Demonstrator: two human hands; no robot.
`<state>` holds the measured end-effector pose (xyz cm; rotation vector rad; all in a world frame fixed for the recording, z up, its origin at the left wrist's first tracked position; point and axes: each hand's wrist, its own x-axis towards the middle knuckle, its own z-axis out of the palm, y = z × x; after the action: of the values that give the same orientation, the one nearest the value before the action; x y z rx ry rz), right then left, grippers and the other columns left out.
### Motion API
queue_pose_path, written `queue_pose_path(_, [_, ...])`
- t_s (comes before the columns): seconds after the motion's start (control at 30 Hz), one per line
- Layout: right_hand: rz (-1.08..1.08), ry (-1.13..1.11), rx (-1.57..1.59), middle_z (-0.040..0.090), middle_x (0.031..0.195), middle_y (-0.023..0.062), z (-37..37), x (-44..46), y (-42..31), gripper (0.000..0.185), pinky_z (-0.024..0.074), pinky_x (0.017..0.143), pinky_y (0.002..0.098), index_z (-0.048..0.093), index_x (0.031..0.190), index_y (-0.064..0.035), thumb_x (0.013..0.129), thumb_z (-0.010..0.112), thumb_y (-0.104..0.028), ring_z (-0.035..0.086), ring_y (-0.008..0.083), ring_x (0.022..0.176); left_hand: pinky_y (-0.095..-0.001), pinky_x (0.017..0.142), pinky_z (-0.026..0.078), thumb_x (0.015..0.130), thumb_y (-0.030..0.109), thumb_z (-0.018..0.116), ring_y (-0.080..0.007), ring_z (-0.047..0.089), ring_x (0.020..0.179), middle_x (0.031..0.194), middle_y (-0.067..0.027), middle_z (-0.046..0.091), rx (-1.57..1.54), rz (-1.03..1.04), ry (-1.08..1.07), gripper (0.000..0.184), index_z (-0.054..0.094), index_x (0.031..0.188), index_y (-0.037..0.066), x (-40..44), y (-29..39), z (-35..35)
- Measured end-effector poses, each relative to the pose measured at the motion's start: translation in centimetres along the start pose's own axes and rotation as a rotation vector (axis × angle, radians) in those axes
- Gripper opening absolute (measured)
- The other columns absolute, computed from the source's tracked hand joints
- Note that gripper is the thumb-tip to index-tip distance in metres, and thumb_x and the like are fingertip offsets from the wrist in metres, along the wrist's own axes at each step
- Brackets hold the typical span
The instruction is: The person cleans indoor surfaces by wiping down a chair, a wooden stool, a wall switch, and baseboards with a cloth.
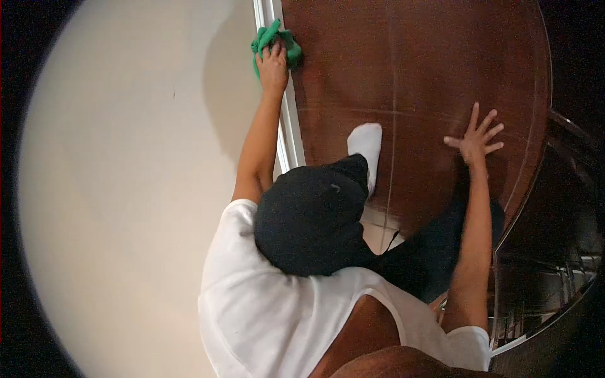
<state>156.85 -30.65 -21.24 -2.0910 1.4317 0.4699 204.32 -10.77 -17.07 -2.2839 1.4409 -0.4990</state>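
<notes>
My left hand (273, 68) is stretched far forward, its fingers closed over a bunched green cloth (293, 49). The cloth lies against the white baseboard (291, 135), where the pale wall meets the brown tiled floor (343, 69). Part of the cloth is hidden under my fingers. Over on the right, my right hand (474, 143) has its fingers spread wide and appears to lean on the floor with nothing in it.
A pale wall (132, 189) fills the left side. My bent knee in dark trousers (309, 220) and a foot in a white sock (365, 145) are between my arms. Dark, glossy furniture (535, 220) with a curved edge borders the floor at right.
</notes>
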Motion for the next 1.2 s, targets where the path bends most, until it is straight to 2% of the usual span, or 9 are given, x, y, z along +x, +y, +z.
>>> queue_pose_path(0.2, [0.096, -0.133, -0.041, -0.033, 0.146, 0.012, 0.6, -0.3, 0.3, 0.134, -0.01, 0.099, 0.0708, -0.008, 0.146, -0.0299, 0.05, 0.083, -0.05, -0.03, 0.0428, 0.131, -0.0545, 0.097, 0.032, 0.082, 0.013, 0.05, -0.0235, 0.049, 0.114, 0.121, 0.0002, 0.056, 0.021, 0.071, 0.012, 0.036, 0.058, 0.118, 0.013, 14.4, -2.0, 6.2])
queue_pose_path(0.4, [0.159, -0.206, -0.113, -0.032, 0.146, 0.0128, -0.2, -0.4, 2.1, 0.131, -0.0052, 0.101, 0.0697, -0.009, 0.146, -0.0272, 0.054, 0.081, -0.049, -0.028, 0.042, 0.133, -0.056, 0.094, 0.032, 0.086, 0.014, 0.047, -0.0203, 0.051, 0.113, 0.119, 0.0018, 0.058, 0.121, 0.208, -0.277, 0.03, 0.063, 0.111, 0.015, 25.9, -2.6, 7.8])
queue_pose_path(0.5, [0.132, -0.18, -0.141, -0.029, 0.147, 0.0148, 1.1, 1.4, 4.5, 0.131, 0.0009, 0.098, 0.0745, -0.005, 0.147, -0.0276, 0.051, 0.079, -0.057, -0.023, 0.0457, 0.133, -0.0571, 0.099, 0.025, 0.09, 0.018, 0.044, -0.0272, 0.044, 0.122, 0.126, -0.0056, 0.055, 0.356, 0.275, -0.513, 0.033, 0.062, 0.117, 0.014, 25.0, 3.3, 5.6])
queue_pose_path(0.63, [0.165, -0.232, -0.186, -0.029, 0.147, 0.0148, -3.3, 2.7, 0.5, 0.132, 0.0085, 0.097, 0.0752, -0.007, 0.147, -0.0278, 0.052, 0.081, -0.054, -0.021, 0.047, 0.134, -0.0596, 0.103, 0.016, 0.095, 0.027, 0.035, -0.0307, 0.018, 0.139, 0.15, -0.0111, 0.025, 0.287, 0.213, -0.807, 0.047, 0.041, 0.137, 0.006, 16.3, 6.7, 2.7])
queue_pose_path(0.77, [0.204, -0.255, -0.202, -0.029, 0.147, 0.0167, -4.0, 2.3, 1.2, 0.132, 0.017, 0.096, 0.0753, -0.008, 0.146, -0.0271, 0.053, 0.082, -0.051, -0.018, 0.0491, 0.133, -0.0573, 0.104, 0.018, 0.093, 0.024, 0.039, -0.0283, 0.03, 0.132, 0.145, -0.0115, 0.034, 0.017, 0.11, -0.828, 0.047, 0.043, 0.134, 0.001, 5.9, 8.8, -1.5])
queue_pose_path(0.97, [0.348, -0.53, -0.337, -0.035, 0.142, 0.0198, -6.6, 2.0, 0.5, 0.119, 0.0214, 0.104, 0.065, -0.027, 0.14, -0.0243, 0.075, 0.071, -0.042, -0.023, 0.0446, 0.133, -0.0617, 0.101, 0.022, 0.089, 0.016, 0.039, -0.0291, 0.038, 0.124, 0.137, -0.0164, 0.04, -0.14, -0.066, -0.628, 0.046, 0.045, 0.127, -0.009, 3.8, 12.6, -0.6])
queue_pose_path(1.07, [0.248, -0.764, -0.535, -0.026, 0.147, 0.0184, -8.7, 1.5, 3.0, 0.106, 0.0287, 0.105, 0.0554, -0.022, 0.142, -0.0195, 0.084, 0.063, -0.04, 0.004, 0.0405, 0.139, -0.0607, 0.103, 0.018, 0.09, 0.017, 0.039, -0.0279, 0.035, 0.127, 0.14, -0.0141, 0.037, -0.166, -0.084, -0.665, 0.047, 0.043, 0.13, -0.007, 1.8, 14.2, -2.0])
queue_pose_path(1.13, [0.217, -1.027, -0.418, -0.004, 0.147, 0.017, -8.7, 6.2, 3.9, 0.087, 0.032, 0.104, 0.0509, -0.005, 0.143, -0.0153, 0.087, 0.059, -0.035, 0.019, 0.0369, 0.135, -0.0598, 0.104, 0.016, 0.09, 0.018, 0.039, -0.0272, 0.034, 0.129, 0.142, -0.0129, 0.036, -0.18, -0.084, -0.676, 0.048, 0.042, 0.132, -0.006, 2.0, 14.7, -2.1])
queue_pose_path(1.2, [0.166, -0.886, -0.215, 0.016, 0.142, 0.0157, -11.0, 9.5, -0.7, 0.069, 0.0331, 0.104, 0.0474, 0.013, 0.14, -0.0124, 0.089, 0.056, -0.032, 0.029, 0.0335, 0.131, -0.0592, 0.104, 0.016, 0.09, 0.018, 0.04, -0.0273, 0.035, 0.129, 0.142, -0.0132, 0.036, -0.157, -0.071, -0.675, 0.049, 0.042, 0.132, -0.006, 1.3, 15.2, -1.8])
